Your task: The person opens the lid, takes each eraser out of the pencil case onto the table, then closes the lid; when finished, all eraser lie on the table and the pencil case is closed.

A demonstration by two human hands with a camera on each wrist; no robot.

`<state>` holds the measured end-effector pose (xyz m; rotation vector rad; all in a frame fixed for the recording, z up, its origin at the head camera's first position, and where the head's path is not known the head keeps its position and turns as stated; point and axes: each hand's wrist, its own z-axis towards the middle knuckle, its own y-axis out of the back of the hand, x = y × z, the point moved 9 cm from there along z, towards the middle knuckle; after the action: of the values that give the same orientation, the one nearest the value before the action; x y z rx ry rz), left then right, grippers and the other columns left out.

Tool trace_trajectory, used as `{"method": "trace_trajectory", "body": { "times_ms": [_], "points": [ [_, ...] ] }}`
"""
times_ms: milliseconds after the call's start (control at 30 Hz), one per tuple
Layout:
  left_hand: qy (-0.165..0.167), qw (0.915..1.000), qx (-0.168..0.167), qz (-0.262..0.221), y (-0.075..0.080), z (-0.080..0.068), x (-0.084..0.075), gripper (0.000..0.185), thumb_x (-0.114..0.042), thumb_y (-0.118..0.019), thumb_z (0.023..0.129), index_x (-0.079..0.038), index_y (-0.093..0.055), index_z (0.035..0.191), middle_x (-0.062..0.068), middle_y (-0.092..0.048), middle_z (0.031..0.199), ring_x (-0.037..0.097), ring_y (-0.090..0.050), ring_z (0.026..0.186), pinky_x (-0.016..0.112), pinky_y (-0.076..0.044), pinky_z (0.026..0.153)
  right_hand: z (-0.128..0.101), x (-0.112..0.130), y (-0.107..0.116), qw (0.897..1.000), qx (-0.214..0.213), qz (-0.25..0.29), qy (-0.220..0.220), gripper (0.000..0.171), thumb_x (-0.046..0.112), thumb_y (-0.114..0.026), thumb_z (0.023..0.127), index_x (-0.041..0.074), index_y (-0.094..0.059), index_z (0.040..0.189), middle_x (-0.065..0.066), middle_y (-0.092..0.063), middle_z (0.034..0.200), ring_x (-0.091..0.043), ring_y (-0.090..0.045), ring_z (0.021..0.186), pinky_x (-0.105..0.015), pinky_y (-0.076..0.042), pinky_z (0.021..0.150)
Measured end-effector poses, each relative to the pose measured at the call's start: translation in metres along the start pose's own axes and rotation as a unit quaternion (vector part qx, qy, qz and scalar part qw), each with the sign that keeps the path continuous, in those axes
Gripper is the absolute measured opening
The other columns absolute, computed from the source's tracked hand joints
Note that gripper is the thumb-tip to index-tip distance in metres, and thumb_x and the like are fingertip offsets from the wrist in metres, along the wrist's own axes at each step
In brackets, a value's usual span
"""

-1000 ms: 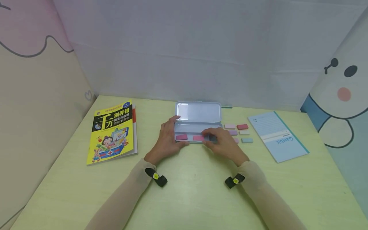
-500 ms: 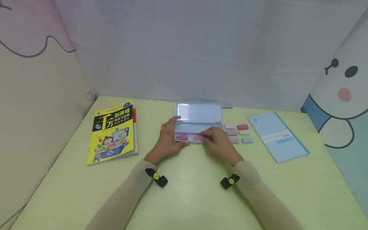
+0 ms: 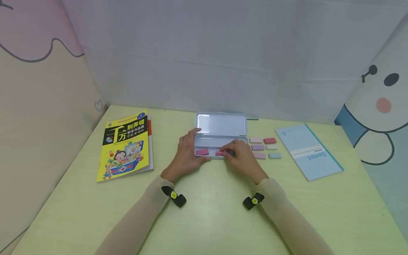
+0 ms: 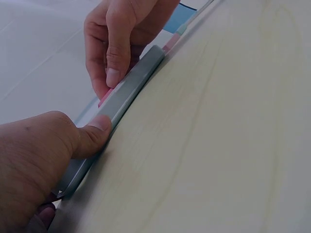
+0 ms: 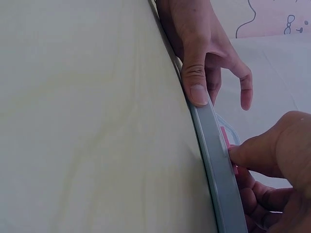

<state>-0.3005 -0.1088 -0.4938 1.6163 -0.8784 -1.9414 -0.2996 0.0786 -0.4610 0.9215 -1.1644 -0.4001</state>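
Observation:
An open grey tin pencil case (image 3: pixel 221 124) lies at the middle of the table. A pink eraser (image 3: pixel 202 152) sits in the left part of its tray. My left hand (image 3: pixel 190 148) grips the case's left end, its thumb (image 4: pixel 95 132) pressed on the front wall (image 4: pixel 133 85). My right hand (image 3: pixel 230 151) reaches into the tray and pinches a second pink eraser (image 3: pixel 219 153), which it half covers. In the right wrist view that eraser (image 5: pixel 225 138) peeks over the case wall (image 5: pixel 218 165) beside my right thumb.
Several small erasers in pink, red, purple, cream and blue (image 3: pixel 270 140) lie in rows just right of the case. A blue notebook (image 3: pixel 307 150) lies further right and a yellow picture book (image 3: pixel 127 147) to the left. Walls close in the table's far and left sides.
My right hand has slid a little to the left inside the tray and now covers more of the second pink eraser. My left hand and the case have stayed put.

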Motion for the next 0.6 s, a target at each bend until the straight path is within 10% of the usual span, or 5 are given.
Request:
{"method": "trace_trajectory", "body": {
  "times_ms": [600],
  "points": [
    [-0.009, 0.9999, -0.009, -0.004, -0.0008, 0.0016, 0.0015, 0.107, -0.034, -0.091, 0.085, -0.023, -0.021, 0.166, 0.013, -0.046, 0.156, 0.039, -0.035, 0.149, 0.060, -0.044, 0.118, -0.0021, 0.0037, 0.0049, 0.998, -0.045, 0.011, 0.032, 0.012, 0.010, -0.074, 0.099, 0.008, -0.082, 0.108, -0.009, -0.080, 0.108, -0.031, -0.066, 0.106, -0.050, -0.050, 0.097]
  ]
}}
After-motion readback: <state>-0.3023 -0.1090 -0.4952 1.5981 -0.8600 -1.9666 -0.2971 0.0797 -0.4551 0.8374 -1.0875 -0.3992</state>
